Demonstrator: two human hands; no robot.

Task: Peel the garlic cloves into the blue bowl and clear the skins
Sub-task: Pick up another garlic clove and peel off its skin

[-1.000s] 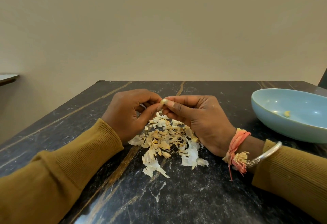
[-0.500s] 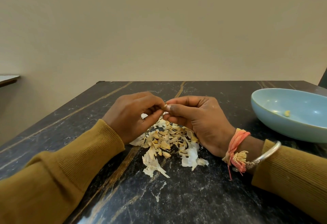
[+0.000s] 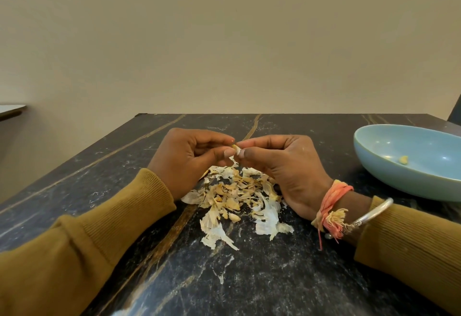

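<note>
Clove: 1 small pale garlic clove (image 3: pixel 237 150) is held just above the pile of skins (image 3: pixel 239 196), caught between both hands.
Left hand: the left hand (image 3: pixel 189 158) is at the pile's left edge. Its grip is narrowed to a thumb-and-fingertip pinch on the clove, the other fingers curled in.
Right hand: the right hand (image 3: pixel 282 166) is at the pile's right edge with its heel down beside the skins. Its grip is the same tight pinch on the clove's other side.
Bowl: the blue bowl (image 3: pixel 429 146) stands well to the right of the pile, with 1 small yellowish piece (image 3: pixel 403 159) inside.
Surface: the dark marbled surface (image 3: pixel 274 278) carries stray flakes on the near side of the pile.
Handling: I'd guess the clove is light, firm and a bit slick once bare, its skin papery and quick to tear.
Where to hold: best by the 2 ends, nails working the loose edge.
Skins: they look feather-light, so sweeping them together seems safer than pinching.
</note>
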